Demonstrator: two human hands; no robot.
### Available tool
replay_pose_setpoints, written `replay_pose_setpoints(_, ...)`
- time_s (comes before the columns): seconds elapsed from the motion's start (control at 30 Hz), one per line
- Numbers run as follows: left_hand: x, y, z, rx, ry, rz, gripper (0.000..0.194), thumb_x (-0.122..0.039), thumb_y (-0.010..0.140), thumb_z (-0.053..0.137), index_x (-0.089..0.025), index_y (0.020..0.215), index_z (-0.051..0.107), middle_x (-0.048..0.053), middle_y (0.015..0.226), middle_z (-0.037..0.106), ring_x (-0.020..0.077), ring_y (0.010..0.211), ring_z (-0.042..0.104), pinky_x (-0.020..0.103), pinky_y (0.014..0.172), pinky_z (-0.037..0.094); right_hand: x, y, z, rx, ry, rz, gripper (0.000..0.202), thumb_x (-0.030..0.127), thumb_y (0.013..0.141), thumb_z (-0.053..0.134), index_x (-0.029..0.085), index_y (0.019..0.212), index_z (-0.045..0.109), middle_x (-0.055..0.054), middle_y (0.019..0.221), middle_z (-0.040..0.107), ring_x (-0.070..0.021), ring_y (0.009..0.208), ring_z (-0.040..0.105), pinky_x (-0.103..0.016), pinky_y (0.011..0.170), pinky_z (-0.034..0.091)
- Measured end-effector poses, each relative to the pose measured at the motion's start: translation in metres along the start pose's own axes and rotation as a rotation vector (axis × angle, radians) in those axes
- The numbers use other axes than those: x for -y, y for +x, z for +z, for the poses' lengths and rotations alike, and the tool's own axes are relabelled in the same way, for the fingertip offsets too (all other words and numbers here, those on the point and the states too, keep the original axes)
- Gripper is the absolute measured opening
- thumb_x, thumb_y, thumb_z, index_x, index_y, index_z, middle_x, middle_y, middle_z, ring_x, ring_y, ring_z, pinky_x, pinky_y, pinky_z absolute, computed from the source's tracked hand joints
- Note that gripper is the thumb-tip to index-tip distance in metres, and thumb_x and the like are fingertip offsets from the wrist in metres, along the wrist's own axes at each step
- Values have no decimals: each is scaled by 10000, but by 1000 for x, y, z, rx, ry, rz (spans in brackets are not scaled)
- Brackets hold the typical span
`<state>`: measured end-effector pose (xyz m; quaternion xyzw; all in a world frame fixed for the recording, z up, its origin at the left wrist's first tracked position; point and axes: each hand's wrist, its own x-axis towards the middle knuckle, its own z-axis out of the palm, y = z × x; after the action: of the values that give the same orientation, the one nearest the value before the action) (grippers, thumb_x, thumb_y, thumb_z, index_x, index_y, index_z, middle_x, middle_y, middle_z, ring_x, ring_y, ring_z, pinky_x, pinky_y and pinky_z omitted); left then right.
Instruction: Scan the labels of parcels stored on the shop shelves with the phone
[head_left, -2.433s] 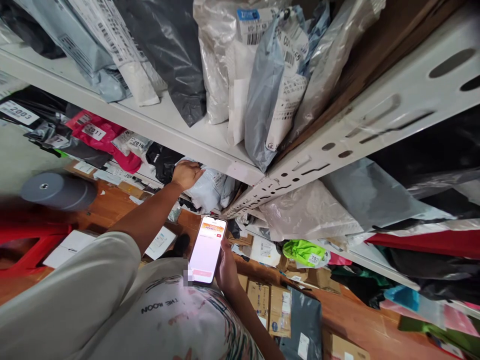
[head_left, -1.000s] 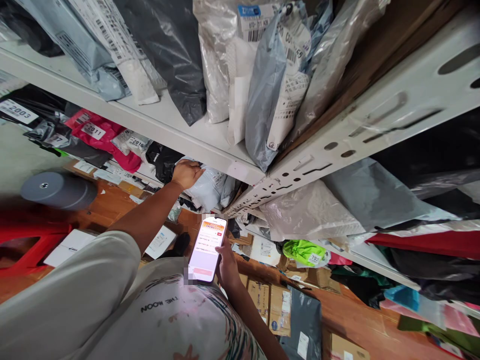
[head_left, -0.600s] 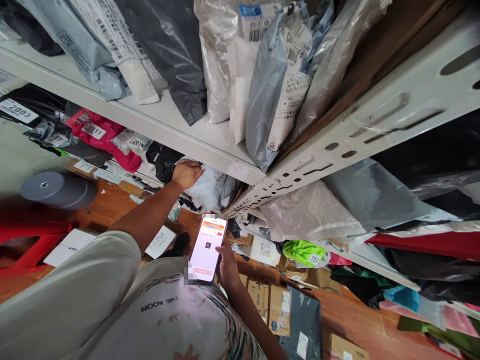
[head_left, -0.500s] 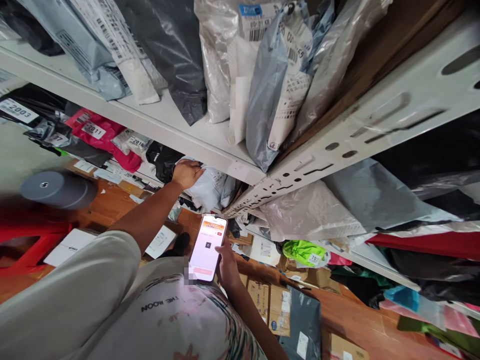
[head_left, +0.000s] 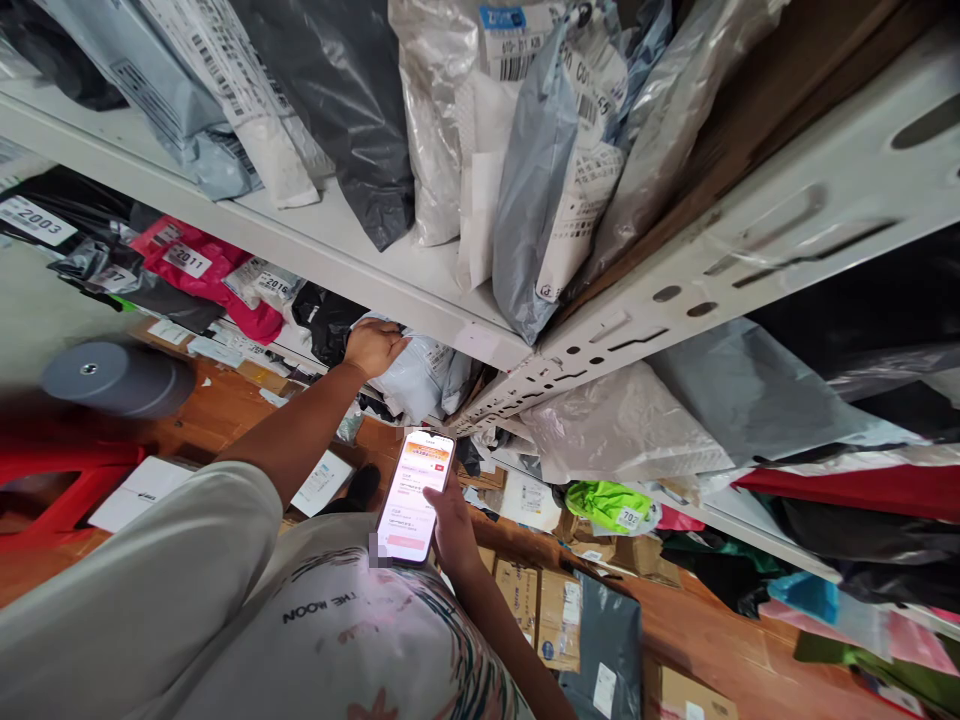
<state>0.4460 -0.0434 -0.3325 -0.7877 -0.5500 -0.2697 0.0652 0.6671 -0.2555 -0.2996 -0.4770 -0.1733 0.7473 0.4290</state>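
While a pale grey-blue, crinkled plastic mailing bag point(head_left: 421, 372) is being touched by the left hand point(head_left: 373, 347) in the head view, a slim, bright-screened phone with a dark edge point(head_left: 406, 515) is being held by the right hand point(head_left: 452, 520). The bag is being met directly beneath the left fingers, most of its visible part being spread to their right and below them. Its upper left part is being covered by the hand, so its long axis cannot be told for certain; a slant from the fingers down to the right is being suggested by what shows. Of the two hands, the left is the nearer, being laid right on the plastic. Its fingers are being bent together over the bag's upper side; whether the film is being pinched or only pressed cannot be told.

Just left of these fingers, a crumpled, glossy black plastic parcel point(head_left: 326, 318) is being seen, and to their right, beyond the bag, a smaller grey plastic parcel point(head_left: 456, 383). Above them the bag is being overhung by a white metal shelf edge point(head_left: 450, 325).

By the right fingers the phone is being gripped along its right side, the thumb being bent over the screen. Its long axis is being pointed away from the body, up and slightly rightward, its top end being seen just below the bag.
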Motion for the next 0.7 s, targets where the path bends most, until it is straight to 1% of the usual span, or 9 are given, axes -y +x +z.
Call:
replay_pose_setpoints(0.07, 0, 0, 0, 0, 3, 1, 529, -417, 932, 359, -204, 582, 693, 75, 623, 668, 215, 644, 641, 373, 661, 421, -2, 1, -1, 0, -16, -13, 380, 242, 637, 751, 227, 996, 630, -1, 920, 766, -246, 907, 702, -386, 838, 534)
replay_pose_setpoints(0.13, 0, 0, 0, 0, 10, 2, 539, -424, 936, 350, -203, 582, 692, 76, 632, 673, 213, 643, 640, 372, 662, 422, -1, 1, -1, 0, -20, -12, 385, 244, 628, 765, 227, 987, 630, -2, 924, 766, -249, 934, 698, -376, 837, 534)
replay_pose_setpoints(0.23, 0, -1, 1, -3, 20, 2, 545, -426, 941, 345, -200, 588, 694, 78, 642, 679, 211, 643, 638, 370, 665, 424, 3, -1, 1, -2, -1, 12, 388, 263, 630, 746, 236, 994, 615, 0, 914, 771, -254, 883, 710, -390, 796, 548)
replay_pose_setpoints(0.33, 0, -1, 1, -4, 27, -1, 550, -429, 941, 342, -200, 588, 696, 80, 630, 674, 212, 636, 635, 371, 664, 426, 8, -4, 4, -7, 24, 35, 358, 261, 639, 725, 240, 980, 616, 0, 890, 776, -260, 848, 720, -414, 801, 551)
replay_pose_setpoints(0.47, 0, -1, 1, 0, 32, -1, 558, -440, 940, 335, -205, 589, 699, 77, 603, 660, 211, 627, 630, 372, 665, 428, 9, -3, 5, -23, 60, 46, 395, 277, 617, 725, 246, 995, 616, 1, 930, 779, -282, 895, 722, -432, 830, 548)
replay_pose_setpoints(0.7, 0, 0, 0, -5, 34, 17, 560, -428, 948, 331, -200, 591, 697, 77, 613, 665, 208, 632, 635, 366, 647, 416, 9, -2, 7, -32, 73, 54, 376, 292, 610, 714, 249, 975, 630, 5, 864, 771, -296, 947, 711, -442, 846, 541)
